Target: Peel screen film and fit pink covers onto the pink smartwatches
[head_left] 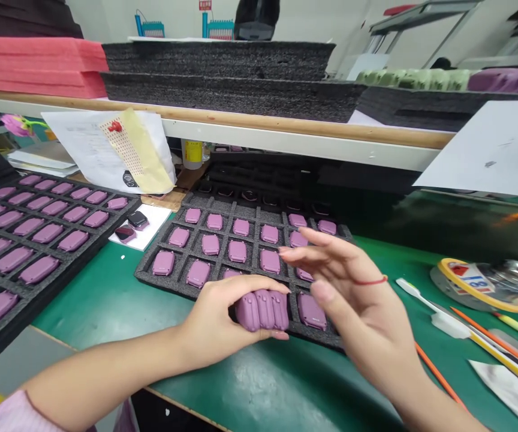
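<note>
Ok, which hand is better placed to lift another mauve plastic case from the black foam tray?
Probably the right hand: it is open, empty and above the black foam tray. The left hand is gripping several mauve plastic cases.

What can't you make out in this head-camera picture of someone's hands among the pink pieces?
Head view only:
The faces of the pink cases in the left hand: turned edge-on, partly covered by its fingers.
Some foam tray slots under the right hand: hidden by that hand.
Any writing on the sheet: too faint, and cut off by the right edge.
Print on the yellow-rimmed roll's label: blurred.
</note>
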A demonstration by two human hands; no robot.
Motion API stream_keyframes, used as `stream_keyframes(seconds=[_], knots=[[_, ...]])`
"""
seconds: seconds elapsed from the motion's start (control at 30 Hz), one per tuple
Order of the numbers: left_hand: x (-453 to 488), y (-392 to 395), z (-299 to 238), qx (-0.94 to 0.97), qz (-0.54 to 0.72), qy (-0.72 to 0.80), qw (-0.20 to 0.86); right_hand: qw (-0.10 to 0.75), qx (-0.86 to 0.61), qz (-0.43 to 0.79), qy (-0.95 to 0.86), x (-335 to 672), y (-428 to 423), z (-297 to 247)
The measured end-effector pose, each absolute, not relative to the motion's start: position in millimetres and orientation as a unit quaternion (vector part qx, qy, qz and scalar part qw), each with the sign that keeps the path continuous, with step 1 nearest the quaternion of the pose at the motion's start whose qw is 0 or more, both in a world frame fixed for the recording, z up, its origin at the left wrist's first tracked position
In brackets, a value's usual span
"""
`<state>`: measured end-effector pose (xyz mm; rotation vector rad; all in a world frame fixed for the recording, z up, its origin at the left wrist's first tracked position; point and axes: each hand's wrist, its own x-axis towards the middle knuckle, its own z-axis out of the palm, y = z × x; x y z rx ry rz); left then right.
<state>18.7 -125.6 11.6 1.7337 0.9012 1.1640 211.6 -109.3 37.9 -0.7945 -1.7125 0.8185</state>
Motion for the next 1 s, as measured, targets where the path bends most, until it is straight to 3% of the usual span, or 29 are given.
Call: stream_keyframes(seconds=[0.13,0.27,0.37,0.8,1.0], knots=[[19.7,-126.8,11.0,0.667,0.485,0.341,0.451,0.515,-0.306,0.369,-0.710,218.2,-100.2,45.2],[21.1,-125.5,11.7,0.422,0.443,0.283,0.739,0.405,-0.258,0.290,-0.828,220.0,-99.5,46.3],[21.7,-122.9,12.4,0.268,0.399,0.231,0.846,0.357,-0.258,0.232,-0.867,216.5,-99.3,40.7],[26.0,-126.3,11.1,0.282,0.447,0.249,0.812,0.419,-0.269,0.201,-0.843,207.1,-104.1,36.1],[24.4,-122.3,8.9,0.246,0.434,0.203,0.843,0.439,-0.288,0.251,-0.813,206.6,-98.9,38.7]])
